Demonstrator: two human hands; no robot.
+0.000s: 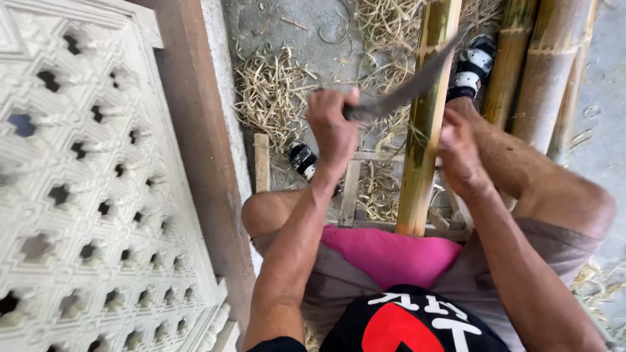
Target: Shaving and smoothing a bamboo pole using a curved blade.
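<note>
Left hand (pixel 334 124) closed around the handle of a knife (pixel 407 88), blade laid across a bamboo pole (pixel 425 117). Right hand (pixel 460 156) grips the pole just below the blade. Pole runs between the knees, over shavings (pixel 270 91).

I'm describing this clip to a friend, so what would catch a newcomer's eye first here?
Dead centre, the left hand grips a long curved blade laid against an upright green-yellow bamboo pole, while the right hand steadies the pole from its right side. A bright pink cushion sits between the knees below. The left side is filled by a white carved lattice panel.
</note>
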